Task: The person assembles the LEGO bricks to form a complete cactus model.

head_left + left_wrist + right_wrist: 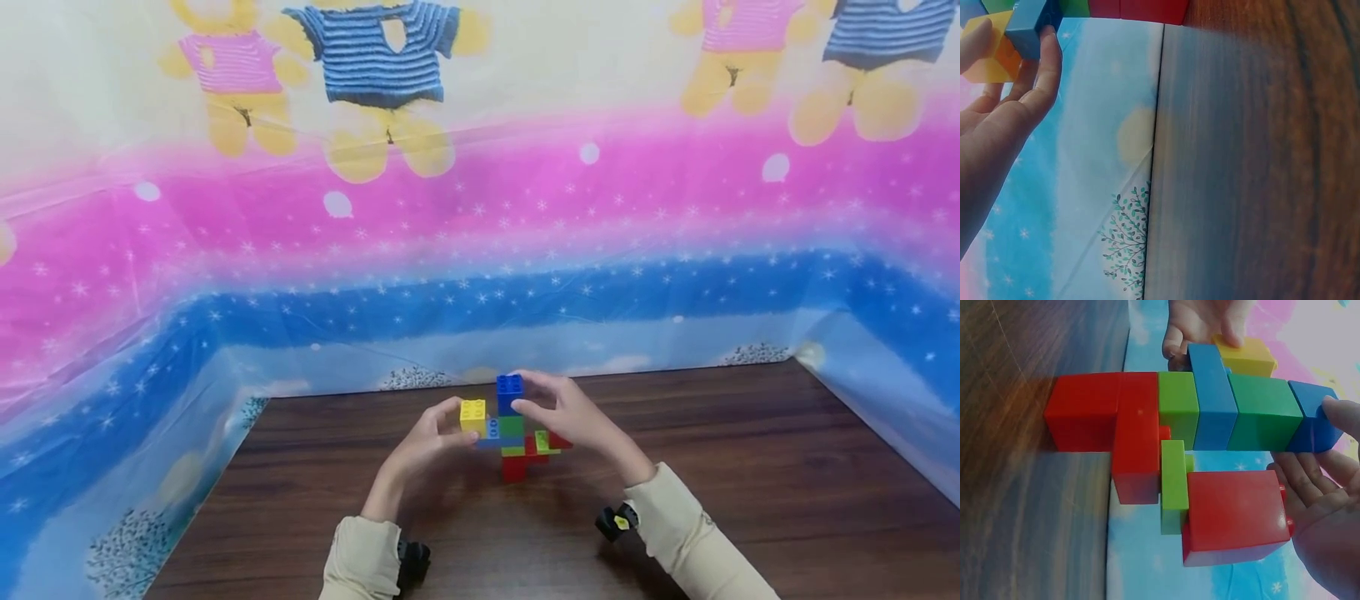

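Observation:
A tower of toy building bricks stands upright on the table. Its foot is a red brick (513, 468); above come another red, a lime green, a light blue (1213, 400), a green (1265, 412) and a dark blue brick (509, 398). At the light blue brick's left end sits a yellow brick (472, 416), pinched by my left hand (420, 437); one fingertip touches the light blue brick. My right hand (581, 412) pinches the dark blue top brick between thumb and fingers. Below this hand, a thin lime brick (1174, 487) and a larger red brick (1235, 512) form a side branch.
The dark wooden table (750, 483) ends just behind the tower. Beyond it hangs a printed cloth (480, 208) with bears and snowflakes, which also runs along both sides. Black devices are strapped at the left cuff (360, 554) and right cuff (675, 508).

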### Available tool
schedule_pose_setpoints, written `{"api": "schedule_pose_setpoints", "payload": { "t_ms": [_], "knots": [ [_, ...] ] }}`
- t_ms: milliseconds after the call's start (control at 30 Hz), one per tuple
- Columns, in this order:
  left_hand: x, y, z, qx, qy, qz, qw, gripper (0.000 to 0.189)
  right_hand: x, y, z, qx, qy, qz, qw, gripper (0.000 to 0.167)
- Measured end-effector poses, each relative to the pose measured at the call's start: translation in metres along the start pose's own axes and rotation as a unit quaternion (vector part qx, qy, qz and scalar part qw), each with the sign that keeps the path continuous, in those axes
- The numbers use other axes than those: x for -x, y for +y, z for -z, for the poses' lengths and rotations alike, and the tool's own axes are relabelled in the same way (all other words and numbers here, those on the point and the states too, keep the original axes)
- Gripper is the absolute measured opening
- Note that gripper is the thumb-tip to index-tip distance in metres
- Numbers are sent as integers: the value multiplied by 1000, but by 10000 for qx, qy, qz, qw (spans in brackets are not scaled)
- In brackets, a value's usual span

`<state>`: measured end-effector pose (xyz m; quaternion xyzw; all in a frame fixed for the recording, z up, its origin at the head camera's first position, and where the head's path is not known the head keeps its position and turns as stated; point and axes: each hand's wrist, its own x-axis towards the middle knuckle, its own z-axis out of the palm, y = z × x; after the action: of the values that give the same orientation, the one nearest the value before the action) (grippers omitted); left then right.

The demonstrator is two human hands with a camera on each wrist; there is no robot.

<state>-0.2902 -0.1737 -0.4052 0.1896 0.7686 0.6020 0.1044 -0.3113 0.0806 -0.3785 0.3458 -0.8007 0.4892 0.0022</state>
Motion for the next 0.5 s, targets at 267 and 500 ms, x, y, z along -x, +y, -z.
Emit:
{"api": "schedule_pose_setpoints", "payload": {
  "t_ms": [267,500],
  "knots": [
    [0,1,1,-47,23,-40,10000,54,-2,0,2,107,18,-1,9999,51],
    [2,-1,1,-39,63,73,9999,53,-1,1,-1,-75,58,-168,9998,51]
  ]
}}
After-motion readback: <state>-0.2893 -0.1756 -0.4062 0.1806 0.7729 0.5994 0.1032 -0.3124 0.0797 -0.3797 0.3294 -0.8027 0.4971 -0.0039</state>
